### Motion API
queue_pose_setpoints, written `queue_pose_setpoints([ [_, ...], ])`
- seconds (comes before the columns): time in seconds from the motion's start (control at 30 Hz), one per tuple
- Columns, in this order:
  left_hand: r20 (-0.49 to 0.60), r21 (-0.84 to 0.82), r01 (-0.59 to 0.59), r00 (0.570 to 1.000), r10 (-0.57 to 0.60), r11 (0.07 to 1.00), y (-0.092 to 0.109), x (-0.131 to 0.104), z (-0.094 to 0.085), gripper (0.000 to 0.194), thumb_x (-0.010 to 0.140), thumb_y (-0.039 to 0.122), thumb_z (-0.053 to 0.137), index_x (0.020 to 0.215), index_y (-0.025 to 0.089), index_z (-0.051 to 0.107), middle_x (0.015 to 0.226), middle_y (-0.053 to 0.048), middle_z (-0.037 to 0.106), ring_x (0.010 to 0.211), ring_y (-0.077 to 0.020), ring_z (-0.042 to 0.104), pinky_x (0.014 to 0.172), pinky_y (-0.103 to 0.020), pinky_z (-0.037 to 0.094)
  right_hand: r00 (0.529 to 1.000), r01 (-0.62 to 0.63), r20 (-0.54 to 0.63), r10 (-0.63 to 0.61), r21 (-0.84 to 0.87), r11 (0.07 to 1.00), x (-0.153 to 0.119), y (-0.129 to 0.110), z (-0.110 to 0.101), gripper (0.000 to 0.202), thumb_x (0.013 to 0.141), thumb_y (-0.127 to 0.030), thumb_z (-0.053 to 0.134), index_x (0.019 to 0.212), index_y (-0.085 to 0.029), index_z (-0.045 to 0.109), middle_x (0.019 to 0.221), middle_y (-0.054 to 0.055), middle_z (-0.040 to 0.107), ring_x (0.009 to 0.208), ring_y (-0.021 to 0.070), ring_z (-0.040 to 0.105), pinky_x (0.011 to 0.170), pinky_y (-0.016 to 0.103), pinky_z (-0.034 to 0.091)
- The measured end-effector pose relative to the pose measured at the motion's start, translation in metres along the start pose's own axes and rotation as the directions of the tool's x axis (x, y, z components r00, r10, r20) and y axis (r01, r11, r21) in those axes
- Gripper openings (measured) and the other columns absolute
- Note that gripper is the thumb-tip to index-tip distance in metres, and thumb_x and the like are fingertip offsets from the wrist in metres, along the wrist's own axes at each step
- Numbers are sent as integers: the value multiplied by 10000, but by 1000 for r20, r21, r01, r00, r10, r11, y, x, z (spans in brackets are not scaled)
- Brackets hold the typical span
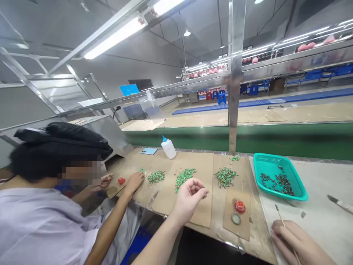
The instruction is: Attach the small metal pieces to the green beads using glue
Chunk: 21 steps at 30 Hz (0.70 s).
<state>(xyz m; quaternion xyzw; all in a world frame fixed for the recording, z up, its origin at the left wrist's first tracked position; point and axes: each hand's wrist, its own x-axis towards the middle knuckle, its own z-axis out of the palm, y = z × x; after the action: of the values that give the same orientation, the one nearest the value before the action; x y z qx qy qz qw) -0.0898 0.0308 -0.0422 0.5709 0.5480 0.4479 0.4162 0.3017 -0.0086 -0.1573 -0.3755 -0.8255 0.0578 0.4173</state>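
Observation:
My left hand (189,200) is raised over the cardboard with its fingers curled and thumb pressed to a fingertip; whatever may be in the pinch is too small to make out. Just behind it lies a pile of small green pieces (185,177), with another green pile (226,176) to the right. At the lower right, my right hand (299,241) grips a thin paintbrush (280,215), its dark tip pointing up and away from me. Between my hands, an open red paint pot (239,206) and a round lid (236,219) rest on a small cardboard piece (245,230).
A turquoise basket (303,191) holds dark small pieces. To its right lies a knife (340,203). A white bottle (168,148) and a phone (149,151) sit at the back. On my left a co-worker (55,221) reaches toward more green pieces (156,177). A metal post (234,92) rises behind.

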Motion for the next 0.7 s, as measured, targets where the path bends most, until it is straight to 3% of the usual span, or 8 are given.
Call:
queue_pose_setpoints([
  [0.17,-18,-167,10,1000,-13,986,36,-36,13,391,929,496,1003,1108,235,775,793,18,818,840,-234,848,907,-403,719,999,-44,3,44,43,998,11,-16,-9,234,1230,-308,595,1038,-274,723,902,48,751,774,235,789,704,330,655],
  [0.3,-17,-204,33,999,-37,978,59,-43,15,394,812,532,1051,974,235,849,884,-75,910,899,-280,875,901,-397,727,993,-122,9,121,71,990,12,-22,-15,247,1248,-302,554,1081,-262,733,937,60,763,829,243,782,756,352,641],
  [0.4,-27,-191,45,998,-51,981,69,-45,15,337,767,505,1065,867,230,896,864,-92,911,819,-265,842,817,-373,722,971,-239,15,239,138,961,6,-31,-22,273,1260,-357,531,1140,-269,761,978,70,772,877,253,787,786,357,655],
  [0.6,-55,-161,58,996,-68,985,69,-40,14,271,760,484,1050,862,246,971,791,-83,873,717,-235,752,690,-341,673,869,-472,9,494,310,825,6,-64,-28,424,1261,-539,490,1184,-290,825,981,68,754,865,252,759,804,344,704],
  [0.7,-59,-156,64,995,-74,986,62,-34,12,290,762,511,1042,873,250,982,789,-89,871,703,-228,741,674,-330,668,751,-608,11,661,404,684,19,-80,-21,407,1210,-626,616,1198,-283,834,1003,72,779,950,265,789,850,336,709],
])
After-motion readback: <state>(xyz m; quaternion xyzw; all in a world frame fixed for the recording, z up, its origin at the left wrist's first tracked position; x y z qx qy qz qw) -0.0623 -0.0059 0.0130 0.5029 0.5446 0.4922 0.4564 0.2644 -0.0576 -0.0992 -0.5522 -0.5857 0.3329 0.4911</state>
